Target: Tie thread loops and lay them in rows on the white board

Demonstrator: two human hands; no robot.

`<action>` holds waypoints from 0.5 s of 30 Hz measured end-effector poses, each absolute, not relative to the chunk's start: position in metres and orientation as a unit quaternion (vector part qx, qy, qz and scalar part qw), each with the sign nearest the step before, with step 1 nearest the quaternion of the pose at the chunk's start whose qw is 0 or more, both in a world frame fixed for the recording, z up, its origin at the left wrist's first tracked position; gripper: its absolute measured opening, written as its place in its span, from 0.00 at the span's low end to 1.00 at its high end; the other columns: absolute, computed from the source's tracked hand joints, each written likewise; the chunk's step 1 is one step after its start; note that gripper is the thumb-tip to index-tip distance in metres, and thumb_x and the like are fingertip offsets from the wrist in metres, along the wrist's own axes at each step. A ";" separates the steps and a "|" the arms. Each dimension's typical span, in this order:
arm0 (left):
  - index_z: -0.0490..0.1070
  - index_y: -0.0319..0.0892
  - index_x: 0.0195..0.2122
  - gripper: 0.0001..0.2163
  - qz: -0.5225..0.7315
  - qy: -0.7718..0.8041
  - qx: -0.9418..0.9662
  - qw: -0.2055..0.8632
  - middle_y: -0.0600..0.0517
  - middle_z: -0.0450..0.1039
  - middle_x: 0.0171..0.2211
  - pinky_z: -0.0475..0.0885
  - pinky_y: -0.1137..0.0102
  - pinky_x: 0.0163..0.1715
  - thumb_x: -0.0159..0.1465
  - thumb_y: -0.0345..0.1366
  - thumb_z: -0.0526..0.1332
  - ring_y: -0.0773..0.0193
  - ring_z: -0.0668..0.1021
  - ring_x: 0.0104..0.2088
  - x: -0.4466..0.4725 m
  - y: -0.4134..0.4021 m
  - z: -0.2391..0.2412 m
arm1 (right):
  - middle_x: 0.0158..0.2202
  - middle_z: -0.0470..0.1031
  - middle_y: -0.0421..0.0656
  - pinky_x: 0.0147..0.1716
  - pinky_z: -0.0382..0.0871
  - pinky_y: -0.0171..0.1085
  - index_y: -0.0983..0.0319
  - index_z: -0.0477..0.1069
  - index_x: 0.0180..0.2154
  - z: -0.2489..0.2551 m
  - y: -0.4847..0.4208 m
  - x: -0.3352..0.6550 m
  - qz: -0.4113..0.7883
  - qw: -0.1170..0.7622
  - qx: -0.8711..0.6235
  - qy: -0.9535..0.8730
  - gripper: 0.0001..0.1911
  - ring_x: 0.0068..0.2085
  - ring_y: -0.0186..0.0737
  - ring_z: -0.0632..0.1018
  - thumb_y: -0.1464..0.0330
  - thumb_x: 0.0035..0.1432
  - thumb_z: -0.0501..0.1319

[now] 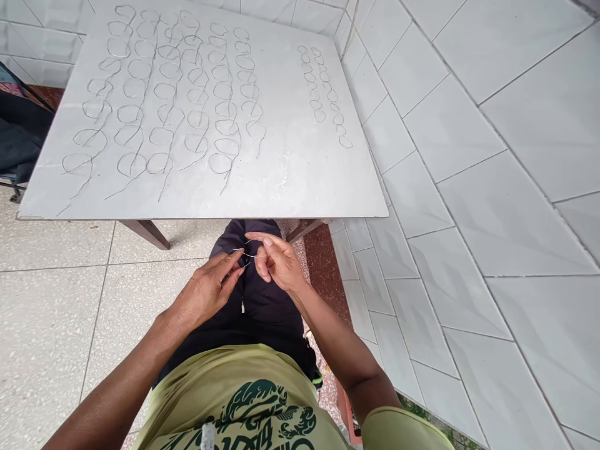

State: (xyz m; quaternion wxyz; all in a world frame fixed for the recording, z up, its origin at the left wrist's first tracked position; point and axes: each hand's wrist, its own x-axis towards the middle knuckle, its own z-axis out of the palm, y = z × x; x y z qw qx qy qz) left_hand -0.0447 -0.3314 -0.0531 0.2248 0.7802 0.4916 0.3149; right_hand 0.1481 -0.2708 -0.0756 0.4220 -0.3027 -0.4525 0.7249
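Both my hands are held over my lap, just below the table's near edge. My left hand (209, 290) pinches one end of a thin wire (247, 249), fingers pressed together. My right hand (276, 259) grips the same wire, which curves in a small loop between the two hands. On the white table (290, 169) lie several rows of bent wire loops (187, 94), with two shorter rows of smaller wire loops (325, 94) at the right.
A white tiled wall (469, 156) runs along the table's right side. The floor (56, 300) at the left is speckled. A dark bag or cloth (21, 134) sits at the far left. Brown table legs (147, 232) show under the near edge.
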 end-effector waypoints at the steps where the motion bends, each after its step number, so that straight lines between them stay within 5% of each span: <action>1: 0.63 0.44 0.66 0.20 0.315 0.492 0.780 0.227 0.47 0.76 0.42 0.77 0.63 0.45 0.73 0.33 0.56 0.60 0.80 0.43 -0.045 -0.332 -0.053 | 0.16 0.66 0.32 0.15 0.55 0.32 0.64 0.73 0.55 -0.075 -0.271 0.148 0.727 0.422 -0.300 -0.451 0.24 0.14 0.29 0.62 0.54 0.71 0.55; 9: 0.64 0.43 0.66 0.21 0.321 0.505 0.766 0.237 0.45 0.78 0.44 0.78 0.62 0.46 0.73 0.34 0.56 0.58 0.81 0.43 -0.043 -0.335 -0.058 | 0.13 0.61 0.30 0.14 0.51 0.31 0.62 0.73 0.38 -0.079 -0.271 0.141 0.664 0.437 -0.367 -0.484 0.18 0.12 0.28 0.59 0.54 0.70 0.55; 15: 0.69 0.42 0.63 0.19 0.352 0.556 0.713 0.242 0.44 0.80 0.45 0.79 0.61 0.48 0.72 0.36 0.56 0.56 0.83 0.45 -0.035 -0.342 -0.064 | 0.13 0.63 0.31 0.14 0.51 0.30 0.61 0.72 0.37 -0.074 -0.271 0.138 0.616 0.379 -0.431 -0.540 0.18 0.12 0.27 0.60 0.54 0.69 0.55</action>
